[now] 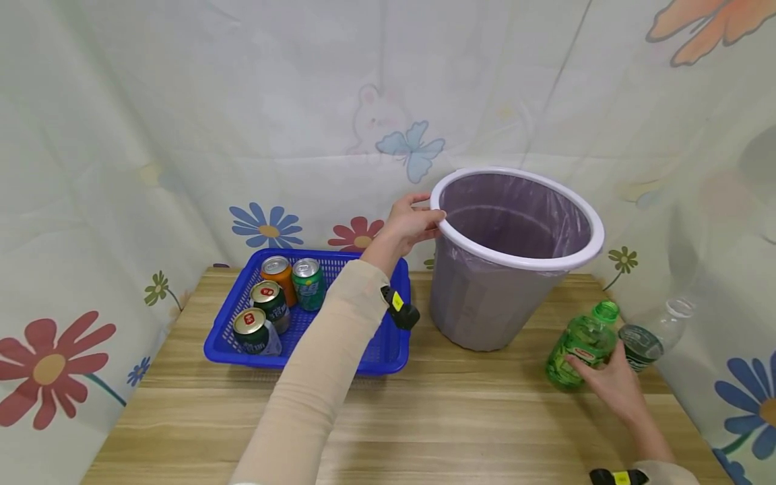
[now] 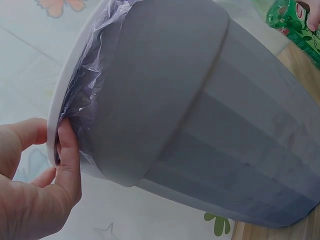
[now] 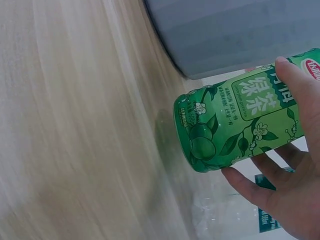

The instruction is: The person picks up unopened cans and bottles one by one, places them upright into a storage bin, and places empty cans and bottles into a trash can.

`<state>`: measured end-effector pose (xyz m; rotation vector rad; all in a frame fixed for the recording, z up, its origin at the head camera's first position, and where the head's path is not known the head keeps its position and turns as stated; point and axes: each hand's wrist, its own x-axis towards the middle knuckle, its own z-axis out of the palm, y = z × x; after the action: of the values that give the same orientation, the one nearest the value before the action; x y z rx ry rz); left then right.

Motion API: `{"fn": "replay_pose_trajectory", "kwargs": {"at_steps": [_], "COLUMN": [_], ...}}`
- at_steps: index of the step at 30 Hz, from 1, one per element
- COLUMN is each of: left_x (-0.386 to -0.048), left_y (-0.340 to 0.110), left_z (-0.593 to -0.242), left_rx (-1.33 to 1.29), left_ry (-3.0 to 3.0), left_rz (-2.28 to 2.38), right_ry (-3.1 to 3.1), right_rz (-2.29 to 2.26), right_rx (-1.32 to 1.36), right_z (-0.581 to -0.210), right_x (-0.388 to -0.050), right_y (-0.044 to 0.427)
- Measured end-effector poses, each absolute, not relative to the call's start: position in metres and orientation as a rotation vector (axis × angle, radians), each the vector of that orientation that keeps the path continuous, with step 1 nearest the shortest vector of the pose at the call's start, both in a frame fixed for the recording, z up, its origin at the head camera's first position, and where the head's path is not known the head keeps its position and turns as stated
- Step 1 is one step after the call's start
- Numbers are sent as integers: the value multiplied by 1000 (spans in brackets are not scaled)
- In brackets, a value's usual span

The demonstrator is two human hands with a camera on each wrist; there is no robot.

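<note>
My left hand (image 1: pixel 412 223) pinches the white rim (image 1: pixel 521 259) of a grey trash can (image 1: pixel 485 303), thumb and fingers on either side of it. A thin purple bag (image 2: pixel 92 75) lines the can and folds over under the rim. On the right, my right hand (image 1: pixel 612 384) grips a green tea bottle (image 1: pixel 582 350) around its labelled body. In the right wrist view the bottle (image 3: pixel 240 115) is tilted, its base apart from the tabletop. Right behind that hand stands a clear plastic bottle (image 1: pixel 663 330) with a dark green label.
A blue plastic basket (image 1: pixel 370 367) left of the can holds several drink cans, among them an orange can (image 1: pixel 277 276) and a green can (image 1: pixel 309 286). Everything stands on a wooden table (image 1: pixel 461 417). Behind it hangs a flowered curtain (image 1: pixel 273 121).
</note>
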<state>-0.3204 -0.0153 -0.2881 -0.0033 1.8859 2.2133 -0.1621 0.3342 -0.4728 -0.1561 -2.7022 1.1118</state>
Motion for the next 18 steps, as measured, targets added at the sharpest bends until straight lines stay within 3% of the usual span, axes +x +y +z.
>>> {"fn": "replay_pose_trajectory", "kwargs": {"at_steps": [18], "left_x": [-320], "left_y": [-15], "left_z": [-286], "left_rx": [-6], "left_ry": [1875], "left_rz": [2206], "right_ry": [-2745], "right_rz": [1038], "right_rx": [-97], "right_z": [-446], "right_x": [-169], "right_y": [336]}}
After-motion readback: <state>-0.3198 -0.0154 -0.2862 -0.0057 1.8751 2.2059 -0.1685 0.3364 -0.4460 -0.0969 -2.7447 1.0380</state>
